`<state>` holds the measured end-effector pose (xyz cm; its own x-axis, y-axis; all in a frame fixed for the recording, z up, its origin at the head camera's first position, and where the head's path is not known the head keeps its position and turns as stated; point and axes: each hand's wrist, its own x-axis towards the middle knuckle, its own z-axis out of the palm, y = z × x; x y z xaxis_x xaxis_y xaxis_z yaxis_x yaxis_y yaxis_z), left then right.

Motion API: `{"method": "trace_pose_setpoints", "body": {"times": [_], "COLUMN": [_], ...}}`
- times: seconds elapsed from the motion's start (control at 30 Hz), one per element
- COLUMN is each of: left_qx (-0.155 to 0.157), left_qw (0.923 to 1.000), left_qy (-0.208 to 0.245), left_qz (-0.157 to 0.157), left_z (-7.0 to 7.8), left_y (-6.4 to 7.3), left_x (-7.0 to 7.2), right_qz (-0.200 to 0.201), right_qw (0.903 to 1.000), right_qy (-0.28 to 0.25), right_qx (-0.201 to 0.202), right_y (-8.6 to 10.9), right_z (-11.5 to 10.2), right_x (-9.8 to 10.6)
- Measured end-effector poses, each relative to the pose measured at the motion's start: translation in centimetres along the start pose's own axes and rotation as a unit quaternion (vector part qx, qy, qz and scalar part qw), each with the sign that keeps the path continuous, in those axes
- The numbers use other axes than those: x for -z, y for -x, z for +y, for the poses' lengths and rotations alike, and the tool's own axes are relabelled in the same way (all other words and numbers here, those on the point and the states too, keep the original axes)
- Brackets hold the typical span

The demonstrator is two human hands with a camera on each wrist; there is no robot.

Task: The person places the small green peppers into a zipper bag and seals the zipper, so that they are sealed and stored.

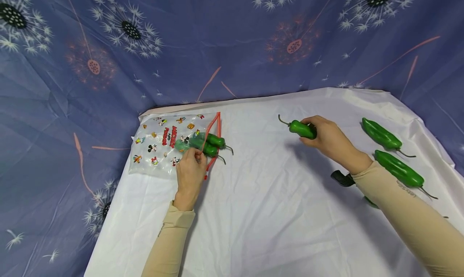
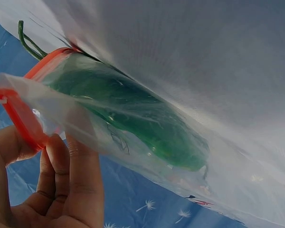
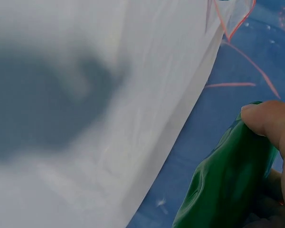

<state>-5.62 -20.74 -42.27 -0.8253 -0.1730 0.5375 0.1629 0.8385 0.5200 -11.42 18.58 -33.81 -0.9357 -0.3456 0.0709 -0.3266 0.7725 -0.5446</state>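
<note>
At the left of the head view lies a clear plastic bag (image 1: 145,166) with cartoon prints and a red-edged mouth facing right. Two green peppers (image 1: 216,141) sit partly inside it, their stems poking out past the edge. My left hand (image 1: 190,172) pinches the bag's red edge (image 2: 24,121) between thumb and fingers, and the mouth gapes in the left wrist view. To the right, above the white cloth, my right hand (image 1: 331,140) grips another green pepper (image 1: 298,128) by its body, stem pointing left toward the bag. Its shadow falls on the cloth below.
Two more green peppers (image 1: 382,134) lie on the white cloth (image 1: 268,212) at the right. A black object (image 1: 342,178) and a green piece (image 1: 371,203) are partly hidden by the right sleeve. A blue dandelion-print curtain (image 1: 232,39) stands behind the table.
</note>
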Motion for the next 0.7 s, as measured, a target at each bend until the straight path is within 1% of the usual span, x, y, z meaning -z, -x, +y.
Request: {"method": "trace_pose_setpoints", "body": {"times": [0.13, 0.43, 0.7], "left_qx": [0.002, 0.004, 0.000], "left_qw": [1.0000, 1.0000, 1.0000], "left_qy": [0.000, 0.001, -0.001], "left_qz": [-0.004, -0.004, -0.005], "left_z": [0.0, -0.2, -0.3], "left_y": [0.0, 0.0, -0.1], "left_x": [0.1, 0.1, -0.1], "right_qz": [-0.004, -0.016, -0.029], "right_qw": [0.9999, 0.9988, 0.9979], "right_qy": [-0.009, -0.017, -0.021], "right_qx": [0.008, 0.044, 0.054], "right_y": [-1.0, -3.3, -4.7], "right_z": [-1.1, -3.3, -4.7], "right_x": [-0.8, -2.4, -3.6]}}
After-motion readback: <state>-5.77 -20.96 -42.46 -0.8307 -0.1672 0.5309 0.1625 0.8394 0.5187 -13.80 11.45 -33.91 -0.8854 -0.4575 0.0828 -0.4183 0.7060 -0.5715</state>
